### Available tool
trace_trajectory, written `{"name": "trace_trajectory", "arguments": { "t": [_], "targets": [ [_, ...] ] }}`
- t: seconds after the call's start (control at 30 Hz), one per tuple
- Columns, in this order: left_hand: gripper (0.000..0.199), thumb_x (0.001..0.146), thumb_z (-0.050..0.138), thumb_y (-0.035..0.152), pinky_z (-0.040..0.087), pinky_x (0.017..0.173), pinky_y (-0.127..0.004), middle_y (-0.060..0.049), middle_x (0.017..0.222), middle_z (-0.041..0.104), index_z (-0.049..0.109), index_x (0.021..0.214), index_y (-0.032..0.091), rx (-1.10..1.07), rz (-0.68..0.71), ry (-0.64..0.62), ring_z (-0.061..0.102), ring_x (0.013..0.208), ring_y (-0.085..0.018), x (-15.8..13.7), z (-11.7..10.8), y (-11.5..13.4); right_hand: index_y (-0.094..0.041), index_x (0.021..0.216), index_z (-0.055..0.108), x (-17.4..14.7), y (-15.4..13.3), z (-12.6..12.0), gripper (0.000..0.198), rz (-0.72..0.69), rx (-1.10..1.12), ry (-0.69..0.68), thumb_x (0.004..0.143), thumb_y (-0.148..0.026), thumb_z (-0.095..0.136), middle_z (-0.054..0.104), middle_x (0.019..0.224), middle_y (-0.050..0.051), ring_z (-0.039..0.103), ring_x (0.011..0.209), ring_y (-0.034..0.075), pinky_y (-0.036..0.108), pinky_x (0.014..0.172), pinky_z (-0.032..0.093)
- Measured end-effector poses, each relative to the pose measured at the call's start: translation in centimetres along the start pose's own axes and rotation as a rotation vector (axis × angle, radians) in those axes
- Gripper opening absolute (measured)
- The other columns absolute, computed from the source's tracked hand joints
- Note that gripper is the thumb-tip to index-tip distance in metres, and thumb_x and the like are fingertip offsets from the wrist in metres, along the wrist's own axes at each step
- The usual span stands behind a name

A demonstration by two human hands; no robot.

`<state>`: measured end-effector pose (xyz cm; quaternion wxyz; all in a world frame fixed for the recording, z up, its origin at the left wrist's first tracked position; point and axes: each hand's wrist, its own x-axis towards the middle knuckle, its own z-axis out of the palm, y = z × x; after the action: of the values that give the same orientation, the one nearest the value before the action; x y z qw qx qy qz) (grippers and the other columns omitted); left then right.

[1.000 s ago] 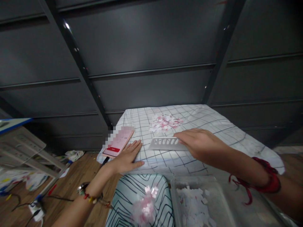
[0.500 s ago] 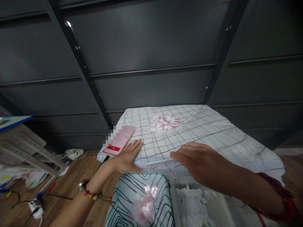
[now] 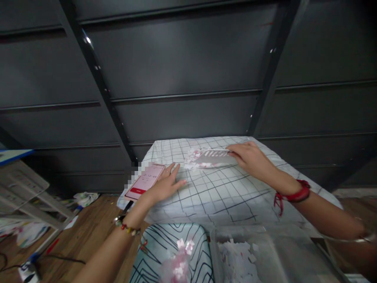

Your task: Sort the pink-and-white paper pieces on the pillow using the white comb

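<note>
In my right hand (image 3: 250,157), thumb and fingers pinch the right end of a flat, thin, grey card-like piece with white marks (image 3: 215,158). It leans low over a pile of small white and pink paper scraps (image 3: 191,158), covering part of them. The pile lies on a white cloth with a black grid (image 3: 212,190) spread over the table. My left hand (image 3: 167,184) rests palm down near the cloth's left side, fingers apart and holding nothing. Beside it lies a pink phone (image 3: 144,182), its lit screen showing a timer and a red button.
Below the table edge, a teal tray with black lines (image 3: 150,239) holds a clear bag with pink contents (image 3: 176,265). Right of it, a clear plastic bin (image 3: 273,243) contains paper scraps (image 3: 238,259). Dark panels (image 3: 188,118) stand behind; a power strip (image 3: 28,273) lies on the floor.
My right hand has moved forward from the table's near edge, bringing the card-like piece over the scraps and tilting its face into view. My left hand has shifted slightly, fingers still spread.
</note>
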<state>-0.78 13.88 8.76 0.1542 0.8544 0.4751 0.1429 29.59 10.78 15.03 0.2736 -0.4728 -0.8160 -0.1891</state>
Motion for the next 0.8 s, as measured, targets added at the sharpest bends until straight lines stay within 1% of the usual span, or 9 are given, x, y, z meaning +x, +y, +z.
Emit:
{"name": "trace_trajectory", "arguments": {
  "t": [0.07,0.17,0.27,0.4,0.5,0.63,0.8],
  "targets": [
    [0.080,0.083,0.039,0.065,0.014,0.109,-0.053,-0.014,0.152,0.008,0.015,0.144,0.019,-0.011,-0.026,0.029,0.008,0.138,-0.035,2.4,0.6,0.7,-0.018,0.091,0.059,0.6,1.5,2.0,0.023,0.028,0.007,0.069,0.086,-0.017,0.036,0.066,0.090,0.007,0.057,0.083,0.020,0.038,0.080,0.033],
    [0.083,0.083,0.041,0.062,0.013,0.109,-0.052,-0.016,0.152,0.007,0.011,0.143,0.014,-0.009,-0.046,0.092,0.004,0.138,-0.036,5.6,1.6,1.4,-0.017,0.089,0.058,1.3,2.8,4.8,0.023,0.122,-0.014,0.179,0.086,-0.017,0.035,0.065,0.089,0.009,0.053,0.089,0.023,0.041,0.083,0.030],
    [0.092,0.079,0.044,0.065,0.011,0.110,-0.049,-0.019,0.151,0.003,0.007,0.143,0.010,0.018,-0.037,0.119,-0.001,0.138,-0.034,7.5,2.8,1.7,-0.016,0.092,0.057,1.7,3.3,6.9,0.025,0.223,-0.043,0.268,0.086,-0.017,0.033,0.063,0.092,0.010,0.049,0.097,0.025,0.046,0.089,0.027],
    [0.098,0.076,0.049,0.065,0.010,0.110,-0.048,-0.020,0.151,0.002,0.005,0.143,0.009,0.069,-0.004,0.109,-0.002,0.138,-0.034,7.7,4.1,1.7,-0.018,0.095,0.057,1.7,3.9,8.6,0.026,0.320,-0.081,0.300,0.087,-0.017,0.032,0.060,0.098,0.010,0.045,0.102,0.026,0.049,0.093,0.025],
    [0.099,0.075,0.051,0.064,0.012,0.110,-0.051,-0.020,0.151,0.003,0.005,0.143,0.009,0.093,0.017,0.091,-0.001,0.138,-0.035,7.4,4.5,1.7,-0.018,0.095,0.058,1.3,4.7,9.4,0.026,0.360,-0.116,0.326,0.086,-0.018,0.033,0.058,0.101,0.011,0.043,0.102,0.027,0.047,0.091,0.028],
    [0.098,0.075,0.051,0.064,0.012,0.109,-0.052,-0.019,0.151,0.003,0.005,0.144,0.010,0.105,0.012,0.088,-0.001,0.138,-0.034,7.3,4.4,1.7,-0.018,0.100,0.059,0.7,5.7,10.0,0.029,0.372,-0.140,0.357,0.086,-0.018,0.033,0.056,0.101,0.012,0.041,0.100,0.027,0.045,0.087,0.032],
    [0.094,0.077,0.051,0.060,0.012,0.110,-0.050,-0.017,0.152,0.004,0.007,0.144,0.011,0.134,-0.003,0.109,-0.001,0.139,-0.032,7.5,4.6,1.6,-0.023,0.106,0.061,0.3,6.4,10.5,0.033,0.376,-0.202,0.438,0.083,-0.014,0.038,0.054,0.096,0.010,0.041,0.096,0.026,0.048,0.086,0.030]
  ]
}}
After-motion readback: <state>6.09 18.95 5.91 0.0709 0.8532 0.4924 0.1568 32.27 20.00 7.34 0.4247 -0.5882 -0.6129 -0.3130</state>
